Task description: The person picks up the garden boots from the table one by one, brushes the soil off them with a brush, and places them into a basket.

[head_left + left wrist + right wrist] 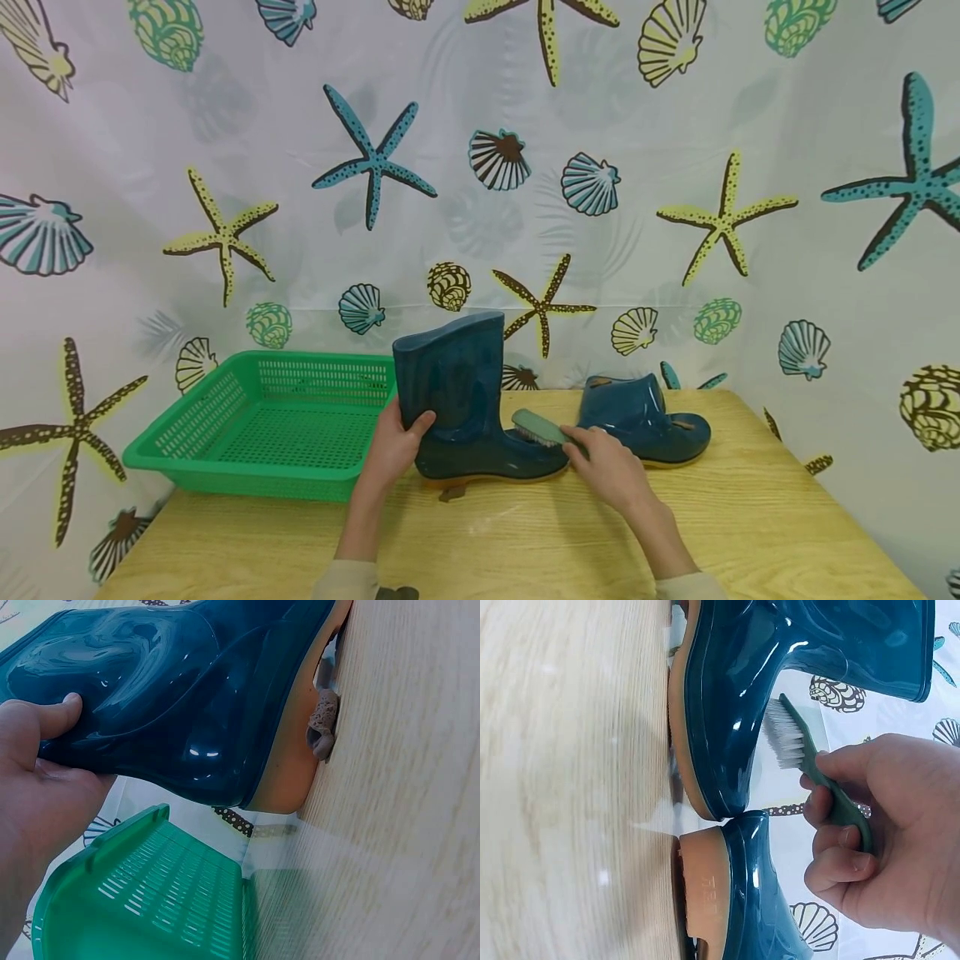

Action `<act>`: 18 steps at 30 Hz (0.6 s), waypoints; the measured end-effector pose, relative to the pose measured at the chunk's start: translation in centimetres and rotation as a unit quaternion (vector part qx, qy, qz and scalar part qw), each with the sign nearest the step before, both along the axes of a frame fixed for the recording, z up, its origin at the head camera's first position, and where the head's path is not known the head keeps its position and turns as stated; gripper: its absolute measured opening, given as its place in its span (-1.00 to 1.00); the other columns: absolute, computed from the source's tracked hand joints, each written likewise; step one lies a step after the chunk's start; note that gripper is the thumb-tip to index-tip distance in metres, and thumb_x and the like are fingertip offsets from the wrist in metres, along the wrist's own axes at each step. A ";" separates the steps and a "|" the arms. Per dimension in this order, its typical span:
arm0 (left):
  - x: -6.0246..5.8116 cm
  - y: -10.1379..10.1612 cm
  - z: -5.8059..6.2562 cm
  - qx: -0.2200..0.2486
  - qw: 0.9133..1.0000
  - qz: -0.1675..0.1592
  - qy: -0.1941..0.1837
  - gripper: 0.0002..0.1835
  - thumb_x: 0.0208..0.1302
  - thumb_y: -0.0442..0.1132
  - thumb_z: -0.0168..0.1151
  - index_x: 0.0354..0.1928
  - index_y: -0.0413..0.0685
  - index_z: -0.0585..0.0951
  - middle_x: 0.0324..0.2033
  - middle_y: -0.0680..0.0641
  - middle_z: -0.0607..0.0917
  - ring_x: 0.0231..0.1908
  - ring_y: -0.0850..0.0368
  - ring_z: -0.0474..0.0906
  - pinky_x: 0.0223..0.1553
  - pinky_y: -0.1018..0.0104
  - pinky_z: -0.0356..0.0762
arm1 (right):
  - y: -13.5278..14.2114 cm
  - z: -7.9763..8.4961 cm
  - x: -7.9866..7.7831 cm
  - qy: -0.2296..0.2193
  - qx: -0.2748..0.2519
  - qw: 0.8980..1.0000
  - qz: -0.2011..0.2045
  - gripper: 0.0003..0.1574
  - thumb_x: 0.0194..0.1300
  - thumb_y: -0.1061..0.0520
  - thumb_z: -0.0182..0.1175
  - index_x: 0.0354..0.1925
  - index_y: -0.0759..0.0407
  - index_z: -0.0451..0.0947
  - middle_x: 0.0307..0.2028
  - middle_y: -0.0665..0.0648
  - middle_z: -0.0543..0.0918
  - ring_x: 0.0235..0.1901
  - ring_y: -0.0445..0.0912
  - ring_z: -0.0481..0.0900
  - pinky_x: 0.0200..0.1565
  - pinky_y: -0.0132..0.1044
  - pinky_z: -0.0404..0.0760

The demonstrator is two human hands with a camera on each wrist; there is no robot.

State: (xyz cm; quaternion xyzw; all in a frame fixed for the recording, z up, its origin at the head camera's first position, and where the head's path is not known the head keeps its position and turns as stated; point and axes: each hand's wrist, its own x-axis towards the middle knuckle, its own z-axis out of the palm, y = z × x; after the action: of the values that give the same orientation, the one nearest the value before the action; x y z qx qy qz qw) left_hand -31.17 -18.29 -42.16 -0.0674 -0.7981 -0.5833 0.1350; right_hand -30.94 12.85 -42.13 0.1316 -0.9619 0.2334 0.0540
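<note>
A dark blue rubber boot (pixel 453 379) with a tan sole stands upright on the table. My left hand (pixel 393 442) grips the back of its shaft, thumb on the near side; the other fingers are largely hidden behind it. In my right hand (pixel 611 471) is a green scrubbing brush (pixel 810 754) with white bristles, held by its handle. The bristles face the top of the boot's foot, close over it. A brown, crumbly lump (pixel 322 724) sits at the sole's edge on the table.
A second blue boot (pixel 626 408) with brown patches is at the right, its heel near the first boot's toe. At the left is a green plastic basket (pixel 157 450). A curtain (pixel 465 242) printed with shells and starfish hangs behind the wooden table (pixel 510 550).
</note>
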 end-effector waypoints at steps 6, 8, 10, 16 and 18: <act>0.0 0.1 0.0 0.001 1.000 0.000 0.000 -0.45 0.45 -0.25 0.15 0.40 -0.23 0.30 0.31 -0.32 0.45 0.32 -0.29 0.39 0.31 -0.25 0.35 | 0.0 -0.2 -0.1 -0.005 0.018 1.000 -0.017 -0.51 0.45 0.03 0.16 0.29 0.04 0.53 -0.14 0.20 0.64 -0.55 -0.09 0.36 -0.57 -0.27 0.23; 0.0 0.1 0.0 0.001 1.000 0.000 0.001 -0.46 0.45 -0.25 0.15 0.39 -0.23 0.30 0.31 -0.32 0.45 0.32 -0.29 0.39 0.31 -0.25 0.35 | 0.1 -0.3 -0.1 0.002 0.028 0.999 -0.030 -0.52 0.44 0.03 0.16 0.28 0.04 0.53 -0.09 0.22 0.65 -0.54 -0.08 0.40 -0.57 -0.27 0.24; 0.0 0.1 0.0 0.002 1.000 -0.001 0.001 -0.46 0.45 -0.25 0.15 0.40 -0.23 0.30 0.31 -0.32 0.45 0.32 -0.29 0.39 0.31 -0.25 0.35 | 0.3 -0.2 0.0 0.010 0.037 0.998 -0.043 -0.52 0.44 0.04 0.16 0.28 0.05 0.54 -0.05 0.26 0.66 -0.51 -0.06 0.45 -0.57 -0.26 0.28; -0.1 0.1 -0.1 0.011 1.000 -0.008 -0.001 -0.45 0.46 -0.25 0.14 0.40 -0.22 0.29 0.31 -0.31 0.45 0.33 -0.29 0.38 0.32 -0.24 0.35 | 0.9 0.1 0.1 0.027 0.040 0.997 -0.065 -0.52 0.44 0.07 0.16 0.28 0.09 0.53 0.02 0.30 0.65 -0.48 -0.03 0.51 -0.54 -0.23 0.34; -0.1 0.1 -0.1 0.012 1.000 -0.010 -0.001 -0.45 0.46 -0.25 0.14 0.40 -0.22 0.29 0.31 -0.31 0.45 0.32 -0.28 0.39 0.31 -0.24 0.35 | 1.0 0.1 0.0 0.027 0.028 0.997 -0.061 -0.51 0.45 0.06 0.15 0.30 0.08 0.51 -0.07 0.25 0.65 -0.52 -0.05 0.46 -0.55 -0.25 0.32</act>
State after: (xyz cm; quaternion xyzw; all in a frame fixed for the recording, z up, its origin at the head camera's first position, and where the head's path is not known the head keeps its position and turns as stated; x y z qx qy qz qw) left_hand -31.31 -18.23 -42.28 -0.0726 -0.7906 -0.5942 0.1291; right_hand -30.98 13.85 -42.06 0.0807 -0.9725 0.1990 0.0903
